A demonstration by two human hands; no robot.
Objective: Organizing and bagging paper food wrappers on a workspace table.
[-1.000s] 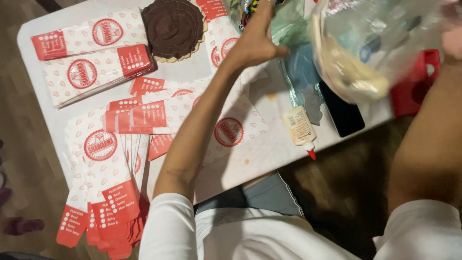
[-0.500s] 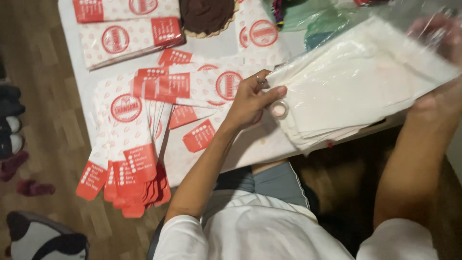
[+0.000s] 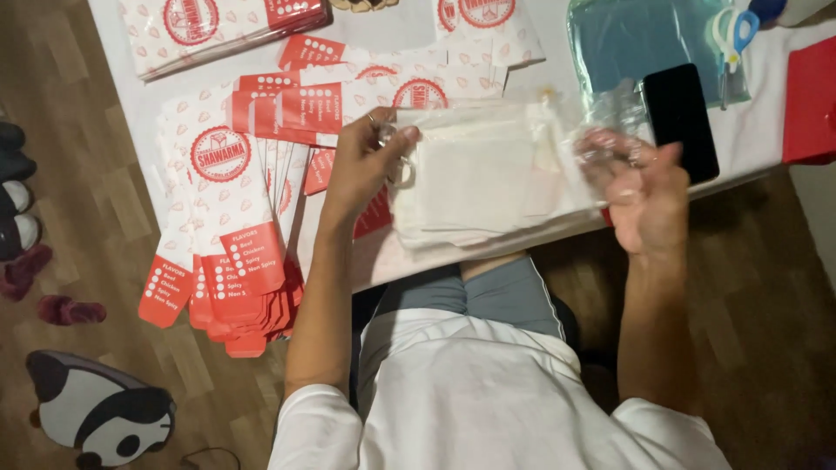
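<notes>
A clear plastic bag of white paper sheets (image 3: 488,178) lies across the near edge of the white table (image 3: 139,96). My left hand (image 3: 370,161) grips the bag's left end, by a small ring-shaped bit. My right hand (image 3: 640,187) pinches the crinkled clear plastic at the bag's right end. Flat red-and-white printed cartons (image 3: 231,174) lie fanned out just left of my left hand, some hanging over the table edge.
A black phone (image 3: 679,117) lies right of the bag, beside a teal pouch (image 3: 644,39) with blue-handled scissors (image 3: 731,35). A red object (image 3: 810,100) sits at the far right. More cartons (image 3: 218,26) are stacked at the back left. A panda-shaped item (image 3: 100,409) and shoes (image 3: 17,213) are on the floor.
The bag of white sheets has come down from the upper right to lie flat at the table's near edge. My left hand still holds its left end; my right hand has dropped to its right end.
</notes>
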